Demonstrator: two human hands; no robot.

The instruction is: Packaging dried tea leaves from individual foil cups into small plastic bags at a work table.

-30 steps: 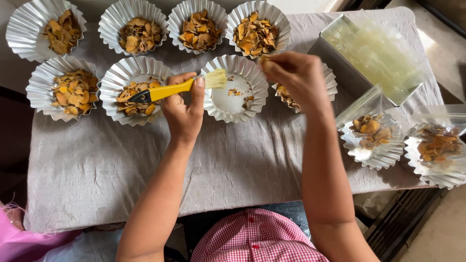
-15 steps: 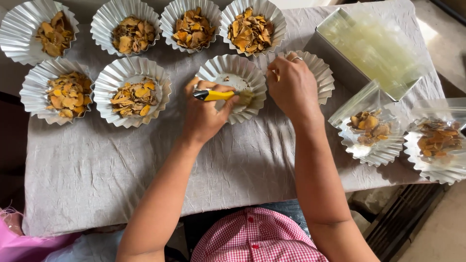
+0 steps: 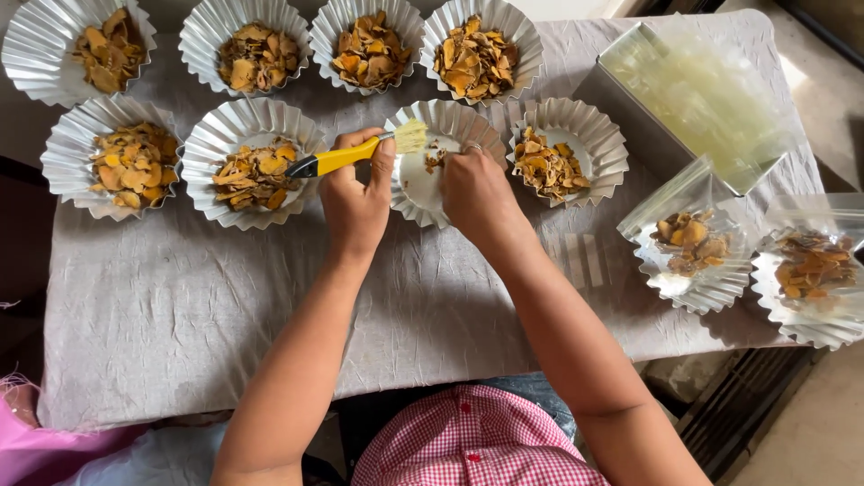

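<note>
My left hand grips a small brush with a yellow handle, black tip and pale bristles, held level over the near rim of a fluted foil dish in the middle of the table. That dish holds only a few brown crumbs. My right hand rests on the same dish's near edge, fingers curled at its inside, a ring on one finger; whether it pinches a crumb is hidden.
Several fluted foil dishes of orange-brown dried slices sit in two rows on a grey cloth. A metal tin of clear bags stands at the right. Two bagged dishes lie near the right edge.
My right hand came down from the dish to the right onto the near edge of the middle dish. My left hand kept the brush, now held level over that dish's rim.
</note>
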